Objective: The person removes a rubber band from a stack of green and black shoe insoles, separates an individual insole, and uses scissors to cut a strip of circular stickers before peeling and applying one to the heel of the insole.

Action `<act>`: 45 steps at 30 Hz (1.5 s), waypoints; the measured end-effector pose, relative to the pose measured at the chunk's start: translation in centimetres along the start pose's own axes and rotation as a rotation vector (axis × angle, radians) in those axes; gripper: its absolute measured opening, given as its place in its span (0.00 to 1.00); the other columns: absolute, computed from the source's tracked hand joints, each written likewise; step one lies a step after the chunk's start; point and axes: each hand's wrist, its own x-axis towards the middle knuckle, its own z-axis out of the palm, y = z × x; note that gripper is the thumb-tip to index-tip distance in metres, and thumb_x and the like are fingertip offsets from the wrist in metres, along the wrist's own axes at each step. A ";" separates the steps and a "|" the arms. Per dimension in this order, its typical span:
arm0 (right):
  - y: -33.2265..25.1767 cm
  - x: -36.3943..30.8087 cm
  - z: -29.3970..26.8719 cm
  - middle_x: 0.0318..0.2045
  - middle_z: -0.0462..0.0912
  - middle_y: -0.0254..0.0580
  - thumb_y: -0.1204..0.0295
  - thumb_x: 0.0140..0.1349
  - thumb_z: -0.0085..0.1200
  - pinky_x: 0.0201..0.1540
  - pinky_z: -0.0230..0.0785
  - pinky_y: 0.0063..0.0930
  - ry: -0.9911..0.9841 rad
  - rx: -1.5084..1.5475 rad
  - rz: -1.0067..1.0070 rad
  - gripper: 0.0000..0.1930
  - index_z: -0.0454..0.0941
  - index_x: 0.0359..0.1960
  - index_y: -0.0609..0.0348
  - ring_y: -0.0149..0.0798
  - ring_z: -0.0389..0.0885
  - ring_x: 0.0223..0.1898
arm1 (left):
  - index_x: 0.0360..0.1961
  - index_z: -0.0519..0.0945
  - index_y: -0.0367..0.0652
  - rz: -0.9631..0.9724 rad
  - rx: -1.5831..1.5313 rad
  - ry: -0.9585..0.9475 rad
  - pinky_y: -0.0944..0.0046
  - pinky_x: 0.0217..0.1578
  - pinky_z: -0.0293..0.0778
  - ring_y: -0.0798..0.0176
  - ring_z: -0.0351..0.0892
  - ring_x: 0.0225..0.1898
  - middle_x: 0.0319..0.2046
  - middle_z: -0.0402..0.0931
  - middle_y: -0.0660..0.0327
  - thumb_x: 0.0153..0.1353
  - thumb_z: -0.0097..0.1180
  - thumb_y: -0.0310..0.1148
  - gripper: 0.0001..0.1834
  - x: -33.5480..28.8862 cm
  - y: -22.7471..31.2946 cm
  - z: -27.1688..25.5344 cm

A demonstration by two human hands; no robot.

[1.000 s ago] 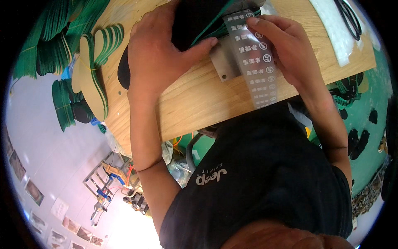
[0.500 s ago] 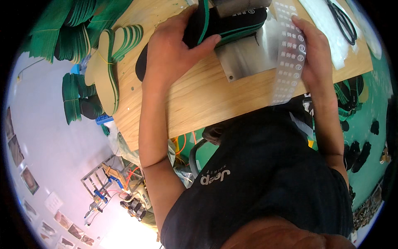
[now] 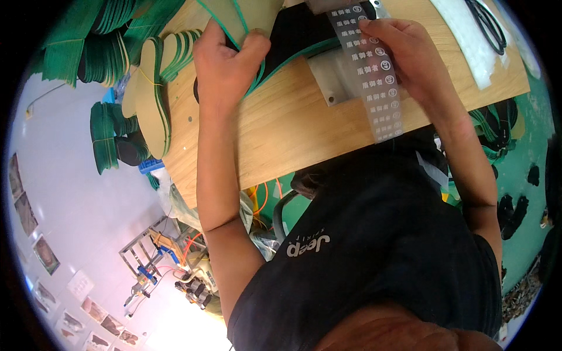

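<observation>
My left hand [image 3: 225,67] is closed round a green-edged insole [image 3: 254,17] whose beige underside is turned up. Beside it a black insole [image 3: 298,35] with a green edge reaches onto a shiny metal plate [image 3: 326,79]; whether my left hand also touches it I cannot tell. Between the thumb and fingers of my right hand [image 3: 410,58] is a clear strip of white printed labels [image 3: 380,88]. Its upper part lies over the tip of the black insole, and its lower end hangs past the table's front edge. A metal block [image 3: 325,4] above partly hides the insole's tip.
On the wooden table [image 3: 281,134], bundled beige insoles [image 3: 153,111] stand at the left, with stacks of green and black ones [image 3: 105,64] beyond. Black-handled scissors [image 3: 487,26] lie on white sheeting [image 3: 462,41] at the right. More insoles [image 3: 497,128] are below the table's right side.
My left hand has moved slightly left, and the insole in it now shows its beige side. My right hand has carried the label strip left, over the black insole's tip.
</observation>
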 end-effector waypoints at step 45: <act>-0.8 -0.5 -1.1 0.31 0.84 0.32 0.65 0.67 0.56 0.32 0.74 0.15 0.051 -0.044 -0.050 0.11 0.82 0.40 0.60 0.21 0.81 0.29 | 0.42 0.78 0.36 0.104 -0.252 0.117 0.69 0.36 0.73 0.70 0.76 0.31 0.31 0.81 0.64 0.50 0.58 0.24 0.15 0.2 -0.3 0.3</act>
